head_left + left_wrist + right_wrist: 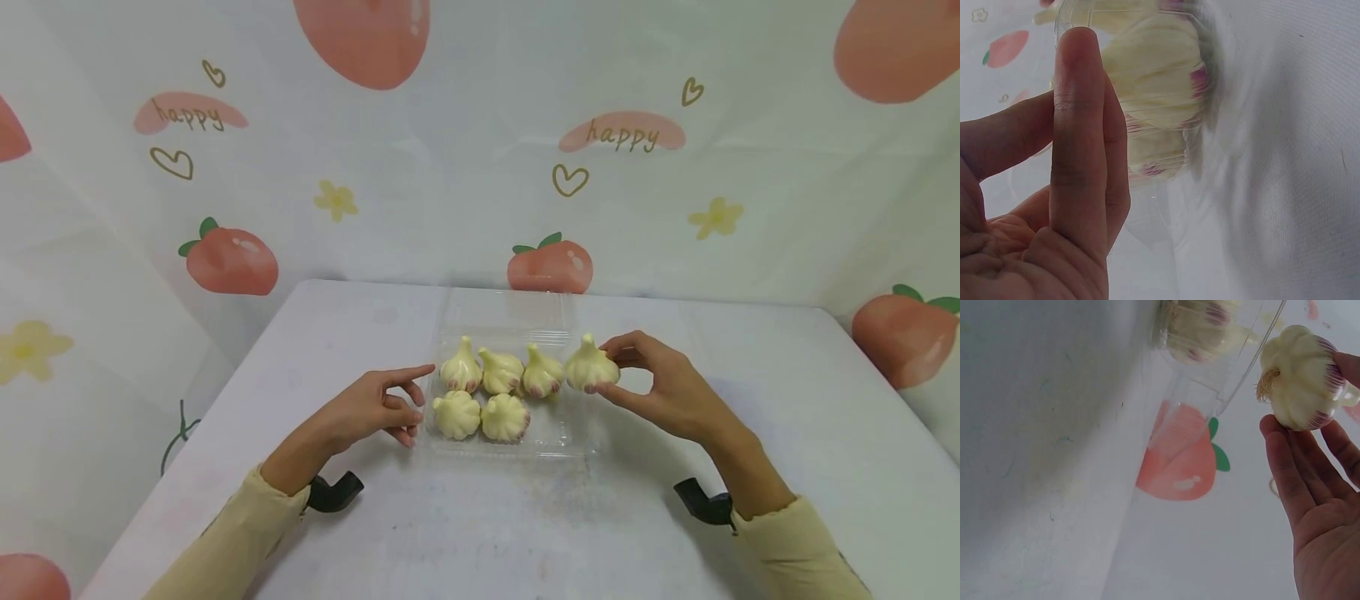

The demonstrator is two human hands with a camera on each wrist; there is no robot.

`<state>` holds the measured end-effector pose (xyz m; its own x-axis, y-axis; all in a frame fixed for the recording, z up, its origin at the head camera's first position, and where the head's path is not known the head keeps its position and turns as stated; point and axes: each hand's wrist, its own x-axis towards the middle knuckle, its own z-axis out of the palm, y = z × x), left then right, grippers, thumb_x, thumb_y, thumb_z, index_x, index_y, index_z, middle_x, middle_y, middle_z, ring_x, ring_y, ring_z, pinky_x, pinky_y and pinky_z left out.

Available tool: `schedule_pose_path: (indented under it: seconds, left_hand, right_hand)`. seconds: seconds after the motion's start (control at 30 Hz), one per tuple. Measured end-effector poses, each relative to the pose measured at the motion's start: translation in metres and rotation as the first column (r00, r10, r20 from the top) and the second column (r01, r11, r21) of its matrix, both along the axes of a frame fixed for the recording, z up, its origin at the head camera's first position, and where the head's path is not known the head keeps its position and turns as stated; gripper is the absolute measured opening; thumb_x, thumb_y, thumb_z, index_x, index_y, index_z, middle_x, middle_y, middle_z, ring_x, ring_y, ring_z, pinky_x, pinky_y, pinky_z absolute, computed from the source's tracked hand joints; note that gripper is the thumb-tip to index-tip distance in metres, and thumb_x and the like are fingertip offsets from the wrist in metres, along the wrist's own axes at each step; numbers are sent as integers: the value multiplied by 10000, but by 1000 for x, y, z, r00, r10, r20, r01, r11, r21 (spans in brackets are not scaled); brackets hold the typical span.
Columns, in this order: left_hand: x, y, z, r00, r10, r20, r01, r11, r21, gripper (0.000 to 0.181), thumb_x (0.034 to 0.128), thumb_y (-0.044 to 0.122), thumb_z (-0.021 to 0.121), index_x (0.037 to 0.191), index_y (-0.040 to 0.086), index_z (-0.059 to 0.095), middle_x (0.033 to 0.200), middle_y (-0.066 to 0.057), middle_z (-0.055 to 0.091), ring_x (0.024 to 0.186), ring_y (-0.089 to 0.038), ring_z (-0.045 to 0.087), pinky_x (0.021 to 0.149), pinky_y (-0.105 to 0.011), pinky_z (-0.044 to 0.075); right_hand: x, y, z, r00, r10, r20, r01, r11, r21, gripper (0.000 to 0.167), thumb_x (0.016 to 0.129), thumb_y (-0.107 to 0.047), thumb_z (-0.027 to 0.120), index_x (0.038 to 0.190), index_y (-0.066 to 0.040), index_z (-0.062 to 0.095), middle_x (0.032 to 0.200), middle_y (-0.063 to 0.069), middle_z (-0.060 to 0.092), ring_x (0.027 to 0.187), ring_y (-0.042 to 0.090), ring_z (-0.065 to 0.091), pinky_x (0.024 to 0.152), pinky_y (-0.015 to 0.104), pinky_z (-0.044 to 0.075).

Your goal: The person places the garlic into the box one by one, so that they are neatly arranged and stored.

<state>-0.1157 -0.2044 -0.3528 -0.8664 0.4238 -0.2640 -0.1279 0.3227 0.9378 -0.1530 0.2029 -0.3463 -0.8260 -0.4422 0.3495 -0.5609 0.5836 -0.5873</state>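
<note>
A garlic bulb [589, 368] is pinched between the thumb and fingers of my right hand [670, 390], raised at the right side of a clear plastic box [551, 432]. In the right wrist view, the held garlic bulb [1302, 378] shows its root tuft and purple streaks. Inside the box lie several more bulbs: three in the back row, such as the garlic bulb [461, 367] at its left end, and two in front, including a garlic bulb [506, 418]. At the box's left side, my left hand [372, 408] has its index finger stretched out and its fingertips against or beside the wall.
The box's transparent lid [506, 310] stands folded open at the back. A white-covered table [480, 525] lies beneath, with a printed fruit-pattern cloth [450, 167] hanging behind. Black wrist-worn pieces [335, 492] hang below both wrists.
</note>
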Motion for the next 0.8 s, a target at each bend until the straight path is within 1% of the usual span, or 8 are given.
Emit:
schedule_pose_path:
  seconds: [0.2,0.5,0.67,0.8]
  left_hand:
    - [1,0,0,1000,2,5,-2,1000,-3,726,911,-2,653,1555,65,324,1080,-143,505,741,-190,679,714,-371,639]
    - [0,0,0,1000,-1,2,1,1000,2,719,911,-12,645,1552,62,328,1073,-141,505,731,-189,675,715,-375,638]
    - [0,0,0,1000,1,5,-1,1000,3,721,911,-4,651,1552,60,329,1076,-140,505,735,-188,677,721,-374,638]
    - [0,0,1,1000,3,6,-3,1000,0,717,914,-2,652,1552,60,330,1078,-143,505,733,-190,678,722,-376,638]
  right_hand:
    - [3,-6,0,1000,24,17,-24,1000,9,451,814,-219,835,1176,-213,567,1139,-110,631,1060,112,683,954,122,503]
    - [4,-12,-4,996,81,29,-80,997,-21,472,810,-179,836,1195,-222,566,1133,-120,631,1064,96,682,974,169,519]
    - [4,-14,-5,996,82,34,-82,997,-9,474,812,-214,837,1200,-240,566,1138,-129,634,1072,95,682,977,208,535]
    - [5,-17,-7,994,102,42,-102,995,-12,466,814,-201,833,1194,-243,567,1143,-128,636,1070,96,683,980,220,539]
